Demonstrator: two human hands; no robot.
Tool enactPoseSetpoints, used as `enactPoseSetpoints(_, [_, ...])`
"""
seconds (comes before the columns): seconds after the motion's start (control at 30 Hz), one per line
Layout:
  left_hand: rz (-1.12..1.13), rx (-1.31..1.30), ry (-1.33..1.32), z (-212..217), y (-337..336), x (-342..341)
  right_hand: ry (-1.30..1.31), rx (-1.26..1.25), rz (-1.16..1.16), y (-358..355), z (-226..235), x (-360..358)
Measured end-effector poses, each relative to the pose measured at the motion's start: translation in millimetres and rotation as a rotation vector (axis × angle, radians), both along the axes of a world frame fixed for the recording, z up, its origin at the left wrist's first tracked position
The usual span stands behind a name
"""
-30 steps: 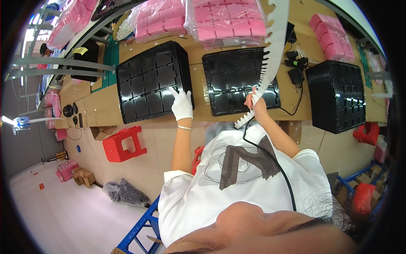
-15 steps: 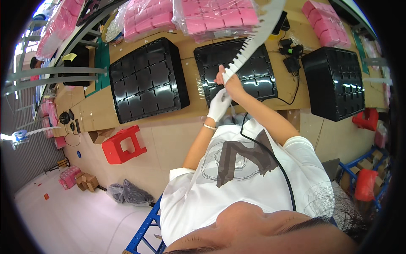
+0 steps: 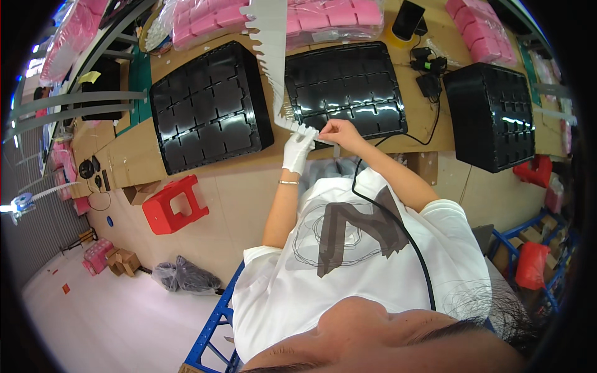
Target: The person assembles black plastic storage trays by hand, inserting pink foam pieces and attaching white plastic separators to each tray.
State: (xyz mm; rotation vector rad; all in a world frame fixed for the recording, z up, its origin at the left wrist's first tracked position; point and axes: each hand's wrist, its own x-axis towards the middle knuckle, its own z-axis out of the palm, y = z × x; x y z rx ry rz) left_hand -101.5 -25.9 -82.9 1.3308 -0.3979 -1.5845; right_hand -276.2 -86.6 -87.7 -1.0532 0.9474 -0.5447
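A long white strip with one toothed edge (image 3: pixel 272 56) comes down from the top, over the gap between two black trays. It bends sharply near the table's front edge and runs right, toward my hands. My left hand (image 3: pixel 299 151), in a white glove, is closed on the strip just past the bend. My right hand (image 3: pixel 344 135) is bare, with thumb and forefinger pinched at the strip's right-hand part. Beyond my hands lies the middle black moulded tray (image 3: pixel 348 84), its near left corner partly covered by the strip and glove.
Black moulded trays stand left (image 3: pixel 208 109) and right (image 3: pixel 491 118) on the cardboard-covered table (image 3: pixel 127 161). Pink packs in clear film (image 3: pixel 333 15) line the back. Black cables and adapters (image 3: pixel 428 74) lie right of the middle tray. A red stool (image 3: pixel 174 205) stands at front left.
The strip has swung from upper right to upper left and now bends near its lower end. My left hand has moved left; my right hand has come down and pinches the strip beside it.
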Motion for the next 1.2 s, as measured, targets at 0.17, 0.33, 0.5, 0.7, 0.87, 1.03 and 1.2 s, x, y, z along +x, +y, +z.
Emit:
enactPoseSetpoints(0.17, [0.223, 0.167, -0.057, -14.2, 5.2, 7.1, -0.034, -0.308, -0.129, -0.4, -11.3, 4.0])
enactPoseSetpoints(0.33, [0.21, 0.227, -0.195, -30.6, 15.3, 23.1, 0.333, -0.453, 0.157, -20.7, -74.2, 12.4])
enactPoseSetpoints(0.5, [0.195, 0.183, -0.226, -35.7, 27.9, 37.8, 0.569, -0.809, 0.248, -14.7, -81.2, 29.2])
enactPoseSetpoints(0.7, [0.161, 0.221, -0.24, -25.9, 30.8, 38.2, 0.613, -0.91, 0.158, -8.3, -89.4, 32.8])
enactPoseSetpoints(0.87, [0.141, 0.203, -0.233, -37.3, 35.7, 43.7, 0.607, -0.888, 0.133, -7.5, -90.8, 34.5])
enactPoseSetpoints(1.03, [0.114, 0.169, -0.244, -42.7, 35.9, 45.4, 0.643, -0.938, 0.088, -5.9, -95.4, 37.1])
enactPoseSetpoints(1.2, [0.117, 0.139, -0.222, -43.0, 36.8, 44.3, 0.601, -0.931, 0.115, -6.2, -97.3, 35.5])
